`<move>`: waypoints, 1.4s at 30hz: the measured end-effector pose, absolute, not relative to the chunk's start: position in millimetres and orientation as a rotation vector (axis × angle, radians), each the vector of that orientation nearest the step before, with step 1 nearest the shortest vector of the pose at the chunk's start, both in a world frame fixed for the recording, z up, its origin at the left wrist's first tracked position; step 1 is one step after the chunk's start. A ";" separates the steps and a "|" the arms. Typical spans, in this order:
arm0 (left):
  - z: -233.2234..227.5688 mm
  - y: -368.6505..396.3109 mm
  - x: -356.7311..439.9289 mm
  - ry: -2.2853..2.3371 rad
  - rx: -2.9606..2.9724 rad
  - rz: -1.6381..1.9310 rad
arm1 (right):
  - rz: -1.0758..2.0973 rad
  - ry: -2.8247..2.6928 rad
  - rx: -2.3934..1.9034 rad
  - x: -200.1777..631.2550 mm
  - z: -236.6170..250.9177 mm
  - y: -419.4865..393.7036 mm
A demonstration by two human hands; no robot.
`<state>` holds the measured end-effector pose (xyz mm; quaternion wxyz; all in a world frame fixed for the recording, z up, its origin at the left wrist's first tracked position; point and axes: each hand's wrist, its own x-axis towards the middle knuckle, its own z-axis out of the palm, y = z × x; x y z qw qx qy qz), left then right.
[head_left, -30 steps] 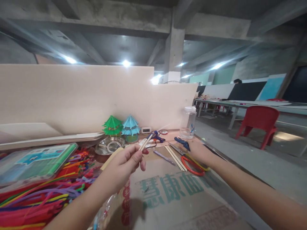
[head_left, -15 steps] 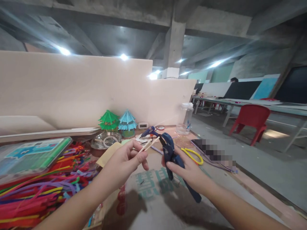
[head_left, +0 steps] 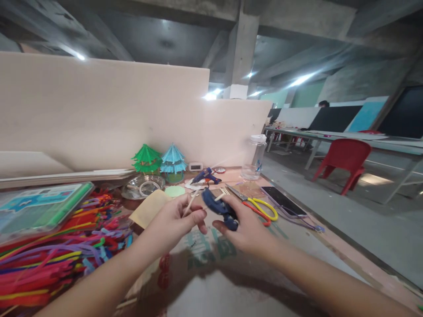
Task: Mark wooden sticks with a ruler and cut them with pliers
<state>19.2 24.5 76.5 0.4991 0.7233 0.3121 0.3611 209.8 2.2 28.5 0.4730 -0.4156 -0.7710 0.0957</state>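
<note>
Risk: stick slips or snaps off-mark, fingertips close to cutter.
Left hand (head_left: 175, 220) pinches thin wooden stick (head_left: 189, 205); right hand (head_left: 243, 224) grips blue cutter (head_left: 218, 208), nose touching the stick just beyond the left fingertips. Loose pinch could let it twist.

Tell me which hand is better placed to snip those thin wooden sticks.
Probably the right hand: it grips the blue cutters, whose head meets the wooden sticks. The left hand is occupied pinching those sticks.
</note>
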 end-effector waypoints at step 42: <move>98.5 20.7 -6.1 0.762 1.881 0.971 | -0.522 -1.891 -0.732 222.8 75.2 24.1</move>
